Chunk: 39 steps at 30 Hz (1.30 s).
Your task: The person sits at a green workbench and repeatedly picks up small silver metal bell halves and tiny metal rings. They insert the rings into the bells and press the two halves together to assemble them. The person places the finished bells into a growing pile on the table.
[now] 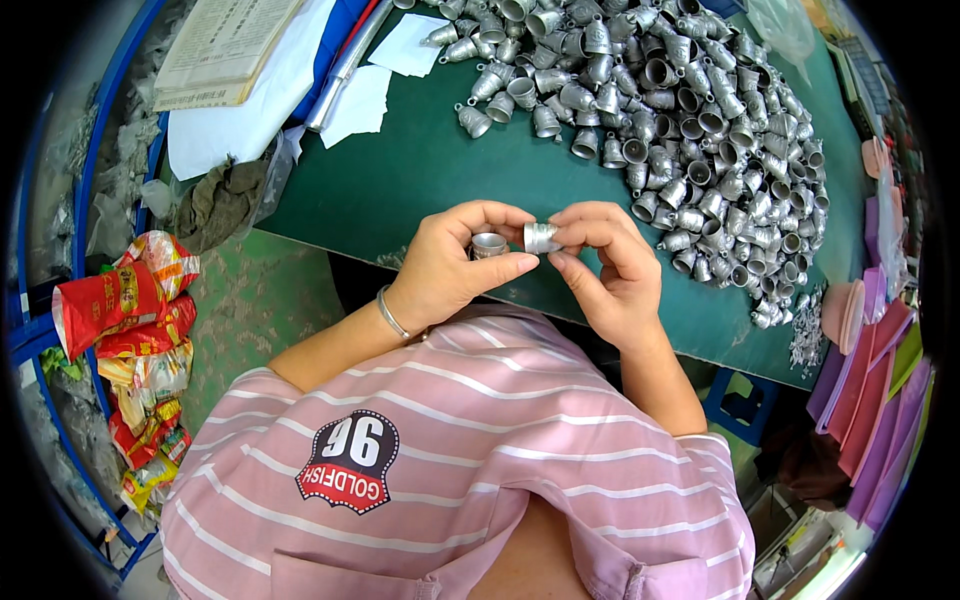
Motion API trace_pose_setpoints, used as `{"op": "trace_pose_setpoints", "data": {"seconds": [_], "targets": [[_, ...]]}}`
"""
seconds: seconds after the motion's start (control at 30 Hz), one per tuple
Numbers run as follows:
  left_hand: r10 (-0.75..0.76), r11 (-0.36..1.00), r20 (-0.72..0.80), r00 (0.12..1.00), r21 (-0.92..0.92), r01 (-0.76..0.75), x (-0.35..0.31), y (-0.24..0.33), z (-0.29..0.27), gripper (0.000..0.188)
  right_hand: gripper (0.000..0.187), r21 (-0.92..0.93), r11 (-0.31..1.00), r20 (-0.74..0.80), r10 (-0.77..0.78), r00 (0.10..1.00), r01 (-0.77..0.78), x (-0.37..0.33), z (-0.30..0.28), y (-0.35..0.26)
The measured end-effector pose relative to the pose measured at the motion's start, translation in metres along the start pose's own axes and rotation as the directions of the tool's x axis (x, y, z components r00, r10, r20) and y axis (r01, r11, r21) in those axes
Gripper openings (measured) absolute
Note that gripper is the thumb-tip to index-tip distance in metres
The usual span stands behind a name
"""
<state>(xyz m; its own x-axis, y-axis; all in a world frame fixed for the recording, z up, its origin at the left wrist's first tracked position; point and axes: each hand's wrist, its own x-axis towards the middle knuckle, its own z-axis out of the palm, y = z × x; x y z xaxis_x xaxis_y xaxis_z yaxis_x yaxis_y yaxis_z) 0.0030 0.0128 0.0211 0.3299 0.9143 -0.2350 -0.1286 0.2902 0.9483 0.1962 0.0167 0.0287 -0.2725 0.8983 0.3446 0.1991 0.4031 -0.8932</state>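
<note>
Both my hands are at the near edge of the green table. In my left hand [452, 258], closed between palm and fingers, sits a small silver metal bell [488, 243] with its round mouth facing up. A second silver bell [540, 238] lies sideways between the fingertips of my two hands. My right hand [612, 262] pinches this one with thumb and fingers, while the left fingertips and thumb come close to its other end; whether they touch it I cannot tell. Beyond my hands a big heap of similar bells [690, 125] covers the far and right part of the table.
The green tabletop [400, 190] carries torn white paper [405, 45] at the far left, near stacked printed sheets [215, 50]. A dark cloth [222, 205] hangs at its left corner. Small metal bits [806, 335] lie right. Blue shelving [90, 150] with bright packets [150, 300] stands left.
</note>
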Motion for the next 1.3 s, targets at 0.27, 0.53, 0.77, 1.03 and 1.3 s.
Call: {"op": "trace_pose_setpoints", "data": {"seconds": [0.27,0.53,0.77,1.03,1.3], "targets": [[0.169,0.979,-0.027,0.985,0.119,-0.164,-0.001,-0.002,-0.001,0.031,0.027,0.412,0.796,0.119,0.436,0.892,-0.444,-0.005,-0.007,-0.001],[0.395,0.881,-0.006,0.919,0.286,-0.376,0.001,0.001,0.001,0.029,0.021,0.612,0.73,0.171,0.254,0.952,-0.305,-0.008,0.002,0.008],[0.455,0.829,0.044,0.889,0.345,-0.441,0.001,0.006,0.002,0.026,0.017,0.58,0.767,0.138,0.239,0.961,-0.274,-0.011,0.006,0.007],[-0.12,0.592,0.205,0.971,-0.771,0.236,0.004,-0.001,-0.017,0.035,0.031,-0.652,0.738,0.045,-0.195,0.98,0.177,0.034,-0.028,0.018],[-0.175,0.568,0.167,0.97,-0.788,0.238,0.006,-0.014,-0.02,0.011,0.03,-0.846,0.488,0.221,-0.049,0.974,0.216,0.061,-0.029,0.029]]}}
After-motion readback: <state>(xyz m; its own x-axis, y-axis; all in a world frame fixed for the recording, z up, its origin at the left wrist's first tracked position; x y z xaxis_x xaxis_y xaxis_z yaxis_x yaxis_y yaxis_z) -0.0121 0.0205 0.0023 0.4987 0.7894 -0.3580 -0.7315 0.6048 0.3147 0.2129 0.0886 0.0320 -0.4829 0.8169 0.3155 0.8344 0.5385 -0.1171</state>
